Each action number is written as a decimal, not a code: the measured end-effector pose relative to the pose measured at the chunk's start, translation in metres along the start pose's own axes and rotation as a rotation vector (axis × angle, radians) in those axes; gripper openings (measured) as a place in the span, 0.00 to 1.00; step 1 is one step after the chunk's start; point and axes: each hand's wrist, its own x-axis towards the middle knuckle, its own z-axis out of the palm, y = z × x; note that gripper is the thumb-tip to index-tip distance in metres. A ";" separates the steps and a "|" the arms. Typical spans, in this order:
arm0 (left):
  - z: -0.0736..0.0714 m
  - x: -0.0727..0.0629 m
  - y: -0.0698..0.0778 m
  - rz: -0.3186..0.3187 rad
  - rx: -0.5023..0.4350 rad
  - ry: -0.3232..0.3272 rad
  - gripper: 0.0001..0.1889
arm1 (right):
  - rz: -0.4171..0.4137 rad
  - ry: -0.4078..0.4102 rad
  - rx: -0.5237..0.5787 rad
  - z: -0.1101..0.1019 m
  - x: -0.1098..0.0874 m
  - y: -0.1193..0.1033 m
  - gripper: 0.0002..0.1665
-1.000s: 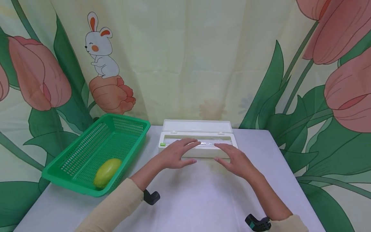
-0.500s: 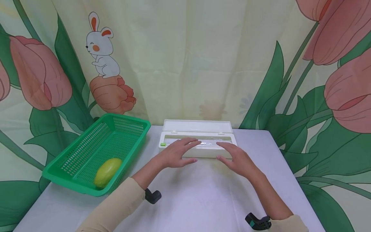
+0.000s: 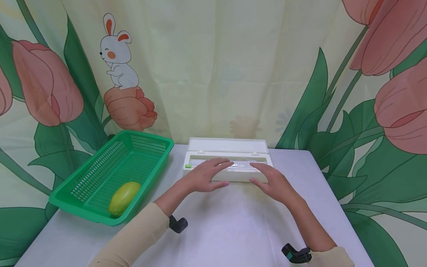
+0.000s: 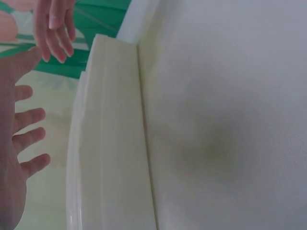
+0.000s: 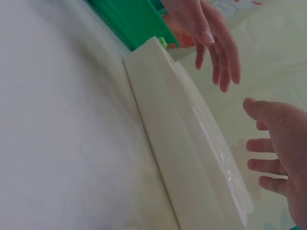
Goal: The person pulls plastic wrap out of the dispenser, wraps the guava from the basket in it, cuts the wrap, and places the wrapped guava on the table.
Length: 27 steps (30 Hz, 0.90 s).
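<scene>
A white cling film dispenser box (image 3: 235, 177) stands at the back of the table, its lid (image 3: 228, 145) raised. Clear plastic film (image 3: 241, 164) shows inside, and a small green slider (image 3: 188, 166) sits at the left end. Over the box's left half is my left hand (image 3: 207, 177), fingers spread and holding nothing. My right hand (image 3: 274, 182) is above its right front corner, likewise with nothing in it. Both palms face each other across a gap. From the left wrist, the box front (image 4: 117, 134) appears below the hand; from the right wrist, glossy film (image 5: 225, 158) runs along the box top.
A green plastic basket (image 3: 83, 216) stands on the left side of the table, with a yellow-green oval fruit (image 3: 125, 198) inside. White cloth covers the table (image 3: 227, 230). Behind hangs a curtain (image 3: 213, 74) printed with tulips and a rabbit.
Both hands keep nearly the same pose. The left hand has shifted very slightly right, and the right hand moved a touch to the right early on. The box and basket stay put.
</scene>
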 end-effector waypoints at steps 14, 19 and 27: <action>0.001 0.005 0.002 -0.019 -0.011 -0.031 0.35 | 0.019 -0.008 0.009 -0.001 0.007 0.003 0.34; 0.001 0.008 0.003 -0.020 -0.014 -0.042 0.35 | 0.031 -0.014 0.017 -0.002 0.009 0.004 0.34; 0.004 0.010 0.001 -0.027 -0.015 -0.036 0.35 | 0.045 -0.027 0.037 -0.004 0.013 0.003 0.34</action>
